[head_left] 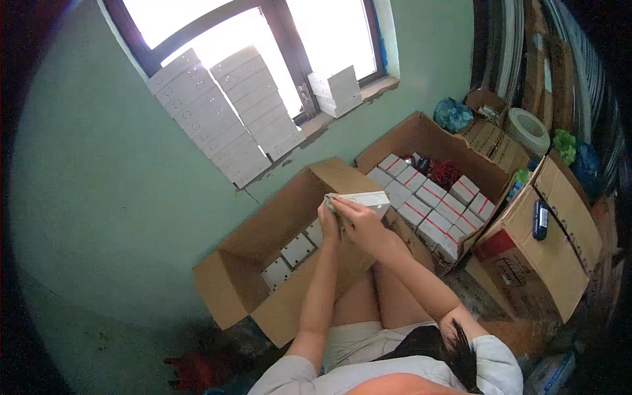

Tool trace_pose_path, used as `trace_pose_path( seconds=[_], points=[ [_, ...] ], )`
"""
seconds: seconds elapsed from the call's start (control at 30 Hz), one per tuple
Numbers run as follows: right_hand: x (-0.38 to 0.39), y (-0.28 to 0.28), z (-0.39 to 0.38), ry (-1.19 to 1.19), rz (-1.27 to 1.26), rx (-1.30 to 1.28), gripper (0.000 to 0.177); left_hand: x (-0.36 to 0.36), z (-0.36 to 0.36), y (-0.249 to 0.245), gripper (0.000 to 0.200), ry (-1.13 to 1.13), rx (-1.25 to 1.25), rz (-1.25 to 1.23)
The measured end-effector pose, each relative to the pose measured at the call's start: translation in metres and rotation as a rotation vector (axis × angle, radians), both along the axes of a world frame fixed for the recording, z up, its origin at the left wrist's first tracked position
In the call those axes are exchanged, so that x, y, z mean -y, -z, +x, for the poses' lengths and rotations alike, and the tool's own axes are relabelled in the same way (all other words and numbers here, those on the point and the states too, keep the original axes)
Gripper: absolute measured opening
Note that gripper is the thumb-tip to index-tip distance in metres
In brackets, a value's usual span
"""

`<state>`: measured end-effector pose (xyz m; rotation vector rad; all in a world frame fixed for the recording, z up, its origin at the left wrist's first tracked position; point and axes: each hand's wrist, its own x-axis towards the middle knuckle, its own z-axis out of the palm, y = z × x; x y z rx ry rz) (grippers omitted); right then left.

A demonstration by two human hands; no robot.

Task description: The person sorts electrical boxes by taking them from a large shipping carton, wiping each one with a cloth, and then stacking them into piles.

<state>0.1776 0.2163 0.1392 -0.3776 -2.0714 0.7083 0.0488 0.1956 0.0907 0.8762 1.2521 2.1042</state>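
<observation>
A white plastic box with round marks on its side is held up over the near flap of an open carton. My left hand is closed at the left end of this box, fingers pointing up. My right hand lies across its near side, fingers bent together toward the left hand and covering part of the box. Below the hands, the open cardboard carton has several white boxes with dark dots lying in a row inside.
Stacked white boxes lean at the window, with a smaller stack on the sill. To the right, a second carton holds several white boxes with red stripes. A dark handheld device lies on a closed carton.
</observation>
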Motion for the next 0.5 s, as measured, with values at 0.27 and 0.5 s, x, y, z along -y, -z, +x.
trace_pose_path(
  seconds=[0.27,0.5],
  points=[
    [0.013,-0.007,0.016,0.005,-0.054,0.103,0.046,0.001,0.025,-0.014,0.05,-0.247,0.247,-0.028],
    [-0.011,-0.004,0.018,0.229,-0.105,0.061,0.039,0.001,0.017,-0.012,0.054,-0.445,0.002,-0.101]
  ],
)
